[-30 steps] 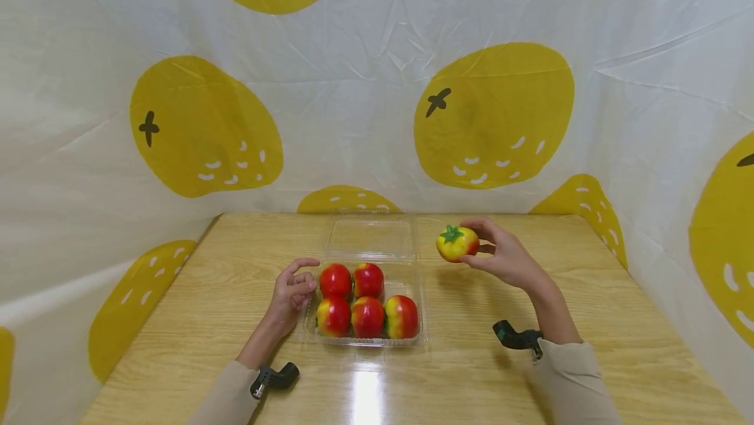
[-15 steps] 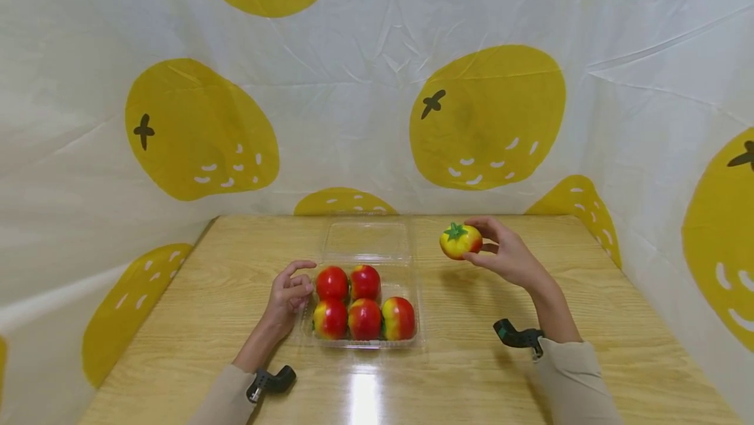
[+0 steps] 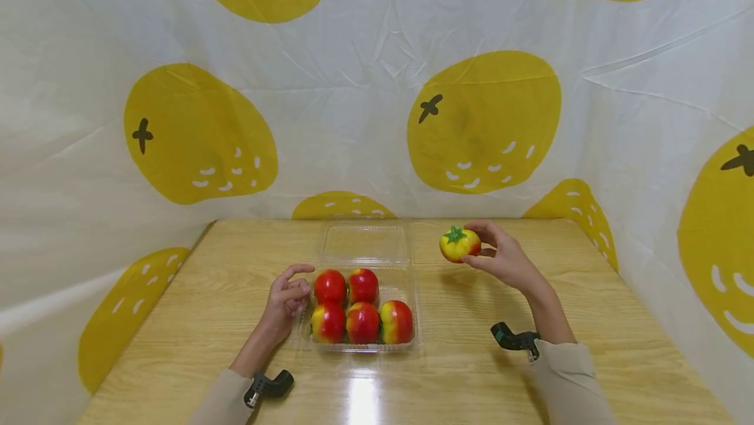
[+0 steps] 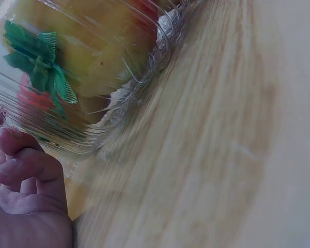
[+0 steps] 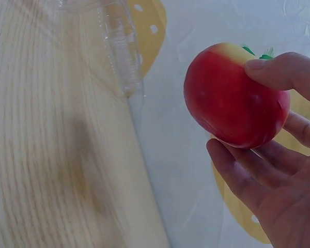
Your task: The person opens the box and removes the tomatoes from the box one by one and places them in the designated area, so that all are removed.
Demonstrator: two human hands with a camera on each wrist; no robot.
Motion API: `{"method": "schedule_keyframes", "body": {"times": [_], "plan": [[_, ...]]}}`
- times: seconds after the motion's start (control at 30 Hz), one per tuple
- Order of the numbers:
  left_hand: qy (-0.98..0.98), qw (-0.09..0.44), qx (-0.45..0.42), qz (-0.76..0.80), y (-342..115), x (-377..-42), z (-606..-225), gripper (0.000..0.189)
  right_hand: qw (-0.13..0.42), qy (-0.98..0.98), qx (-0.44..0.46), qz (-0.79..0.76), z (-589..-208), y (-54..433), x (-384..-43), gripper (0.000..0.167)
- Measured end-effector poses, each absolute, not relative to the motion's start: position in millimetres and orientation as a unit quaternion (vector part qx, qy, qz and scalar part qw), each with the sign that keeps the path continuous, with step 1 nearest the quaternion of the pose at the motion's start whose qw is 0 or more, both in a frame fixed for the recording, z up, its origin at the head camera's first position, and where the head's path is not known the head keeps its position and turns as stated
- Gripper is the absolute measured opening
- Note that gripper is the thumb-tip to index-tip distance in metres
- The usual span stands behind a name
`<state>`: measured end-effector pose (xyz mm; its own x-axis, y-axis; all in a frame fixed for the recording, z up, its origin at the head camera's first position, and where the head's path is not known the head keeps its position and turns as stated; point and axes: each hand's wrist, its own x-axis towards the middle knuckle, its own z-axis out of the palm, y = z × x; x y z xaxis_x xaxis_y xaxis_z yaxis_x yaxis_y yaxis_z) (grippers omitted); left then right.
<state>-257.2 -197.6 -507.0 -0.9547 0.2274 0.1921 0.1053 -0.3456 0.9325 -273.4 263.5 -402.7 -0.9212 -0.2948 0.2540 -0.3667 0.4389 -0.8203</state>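
Note:
In the head view, my right hand holds a yellow and red tomato above the table, to the right of a clear plastic box. Its green leafy top faces the head camera; in the right wrist view, thumb and fingers grip the red side of the same tomato. Several red and yellow tomatoes sit in two rows in the box, with a gap at the back right. At the box's left side is my left hand, fingers loosely bent, fingertips right by the ribbed wall in the left wrist view.
The box's clear lid lies folded back toward the far edge of the wooden table. Behind and beside the table hangs a white cloth printed with large yellow fruits. Each wrist carries a black camera mount.
The head view has shifted slightly. My right hand keeps the tomato raised in nearly the same place, and my left hand stays beside the box.

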Motion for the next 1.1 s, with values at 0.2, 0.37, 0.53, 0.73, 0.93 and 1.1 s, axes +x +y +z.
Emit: {"method": "schedule_keyframes", "body": {"times": [0.2, 0.37, 0.53, 0.73, 0.93, 1.1], "plan": [[0.574, 0.037, 0.147, 0.805, -198, -257, -507, 0.032, 0.029, -0.845, 0.184, 0.501, -407, 266, -277, 0.059], [0.573, 0.038, 0.143, 0.806, -198, -258, -507, 0.033, 0.025, -0.844, 0.176, 0.506, -414, 268, -281, 0.058], [0.573, 0.038, 0.142, 0.806, -198, -258, -508, 0.033, 0.023, -0.845, 0.165, 0.507, -421, 268, -282, 0.059], [0.571, 0.037, 0.142, 0.808, -198, -257, -508, 0.033, 0.024, -0.841, 0.151, 0.520, -429, 270, -284, 0.061], [0.570, 0.037, 0.142, 0.808, -197, -257, -509, 0.033, 0.023, -0.840, 0.139, 0.523, -439, 271, -287, 0.063], [0.569, 0.035, 0.145, 0.808, -197, -258, -510, 0.034, 0.021, -0.847, 0.127, 0.515, -443, 270, -288, 0.065]]}}
